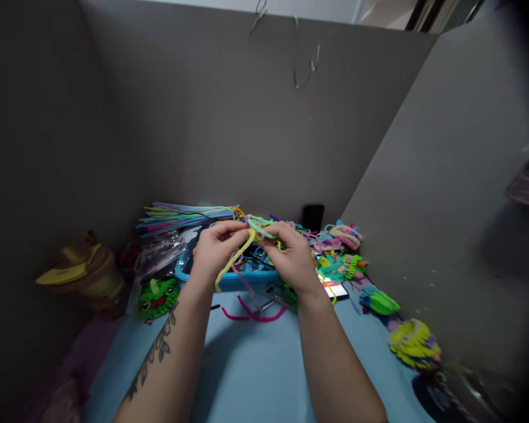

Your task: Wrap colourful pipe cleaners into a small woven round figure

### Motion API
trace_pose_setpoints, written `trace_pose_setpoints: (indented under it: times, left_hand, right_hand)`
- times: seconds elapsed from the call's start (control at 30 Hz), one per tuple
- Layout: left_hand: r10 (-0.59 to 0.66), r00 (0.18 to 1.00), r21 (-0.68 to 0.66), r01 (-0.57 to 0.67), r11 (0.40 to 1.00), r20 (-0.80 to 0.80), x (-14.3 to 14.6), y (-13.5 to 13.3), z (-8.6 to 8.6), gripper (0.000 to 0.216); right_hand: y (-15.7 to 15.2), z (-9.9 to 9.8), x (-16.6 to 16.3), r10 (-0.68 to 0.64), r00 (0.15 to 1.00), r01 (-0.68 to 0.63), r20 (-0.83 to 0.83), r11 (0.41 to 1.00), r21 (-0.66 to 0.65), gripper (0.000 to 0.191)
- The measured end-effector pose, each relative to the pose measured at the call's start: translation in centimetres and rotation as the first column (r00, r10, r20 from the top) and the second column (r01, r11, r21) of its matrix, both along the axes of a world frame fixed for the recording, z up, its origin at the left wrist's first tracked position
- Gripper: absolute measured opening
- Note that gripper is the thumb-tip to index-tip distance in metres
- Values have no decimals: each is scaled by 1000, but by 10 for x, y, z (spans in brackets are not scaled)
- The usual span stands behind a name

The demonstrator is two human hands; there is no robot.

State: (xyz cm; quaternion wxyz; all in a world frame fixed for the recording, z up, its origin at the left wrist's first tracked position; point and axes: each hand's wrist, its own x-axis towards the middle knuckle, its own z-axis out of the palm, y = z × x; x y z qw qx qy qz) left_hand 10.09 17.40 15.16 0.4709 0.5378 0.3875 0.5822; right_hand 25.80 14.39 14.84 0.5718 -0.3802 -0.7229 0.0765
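Observation:
Both my hands are raised over a blue tray of coloured pipe cleaners. Pinched between the thumb and fingers of my left hand is a yellow pipe cleaner, its loose end hanging down. My right hand is closed at the other side of the same piece, where mint-green pipe cleaner loops and some purple show. The fingertips hide how the strands join. Below, bent pink pipe cleaners lie on the light blue table, with a metal tool beside them.
Straight pipe cleaners lie in a bundle at back left, near a green frog-like figure. Several fuzzy coloured pieces line the right side. A lit phone lies by the tray. Grey panels enclose the table; a brown-and-yellow basket stands left.

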Motion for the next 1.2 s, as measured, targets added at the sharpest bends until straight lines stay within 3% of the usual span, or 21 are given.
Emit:
trace_pose_setpoints:
  times: [0.2, 0.4, 0.63, 0.73, 0.8, 0.87, 0.97, 1.07, 1.2]
  left_hand:
    - [-50, 995, 154, 64, 986, -92, -5, 3, -4, 19]
    - [-234, 964, 195, 255, 947, -125, -7, 2, -4, 20]
    - [-203, 967, 290, 241, 926, -156, -4, 4, -7, 20]
    - [-157, 983, 258, 178, 950, -98, 0, 6, -11, 18]
    - [-21, 996, 286, 46, 957, -90, 4, 5, -13, 19]
    - [133, 983, 396, -73, 915, -126, 6, 3, -11, 18]
    - [248, 953, 543, -118, 831, -173, 7, -2, -8, 7]
    - [278, 948, 552, -152, 820, -152, 8, -3, -8, 6]
    - [189, 980, 494, -134, 859, -63, 11, -3, -12, 12]
  right_hand:
    - [-2, 2, 0, -4, 1000, 4, -15, 1000, -13, 9]
    - [-1, 0, 3, 26, 999, -27, -30, 999, -36, 4]
    - [0, 2, 2, 111, 993, -114, -31, 990, -89, 4]
    - [1, 3, 1, 59, 998, -61, -17, 993, -97, 3]
    - [2, 3, 0, -20, 999, 17, -31, 994, -106, 5]
    - [2, 3, -1, -78, 996, 74, -42, 992, -104, 5]
    - [2, 3, -1, -94, 995, 92, -29, 993, -77, 6]
    - [1, 3, -2, -103, 994, 101, -38, 993, -56, 7]
    - [1, 2, -2, -127, 991, 126, -45, 992, -32, 7]
